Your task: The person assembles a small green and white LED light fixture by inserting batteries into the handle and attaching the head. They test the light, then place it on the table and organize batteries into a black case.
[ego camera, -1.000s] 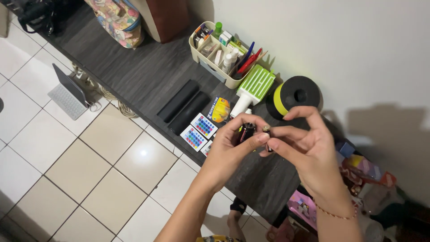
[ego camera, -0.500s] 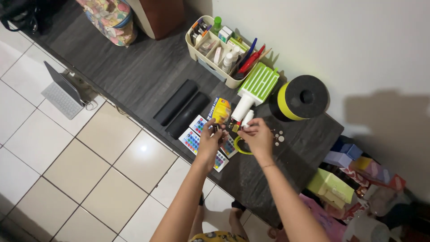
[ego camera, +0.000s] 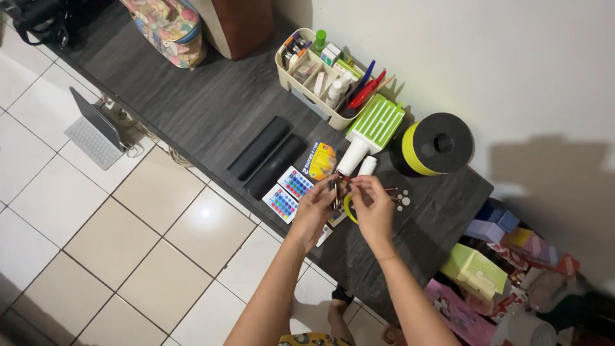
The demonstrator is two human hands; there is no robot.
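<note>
Small dark object (ego camera: 336,186), thin and upright, pinched between both hands over the front part of the dark tabletop (ego camera: 211,109); too small to name its kind with certainty, perhaps a clip or short metal piece. Left hand (ego camera: 315,208) curled around its lower part, fingertips closed on it. Right hand (ego camera: 373,208) coming in from 3 o'clock, thumb and forefinger closed near its top, though whether gripping the object itself or something thin attached to it cannot be told.

Judged light, stiff and narrow, likely smooth, so apt to slip or twist out of a loose pinch. Best taken at the middle with fingertips on opposite flat faces, not at the tips. Probably not fragile, but easy to drop and lose among the clutter.

Just below the hands, a yellow-green ring (ego camera: 349,208), partly hidden. At 9 o'clock from the hands, two flat remotes with coloured buttons (ego camera: 288,192); beyond these at 10 o'clock, two black bars (ego camera: 266,156). At 12 o'clock, a white-handled brush with green head (ego camera: 368,131) and a yellow packet (ego camera: 320,161). At 1 o'clock, a black and yellow roll (ego camera: 435,144). At 3 o'clock, a few small white dots (ego camera: 402,201) on the wood. Further back, a cream organiser tray (ego camera: 301,90) with pens and bottles.
</note>
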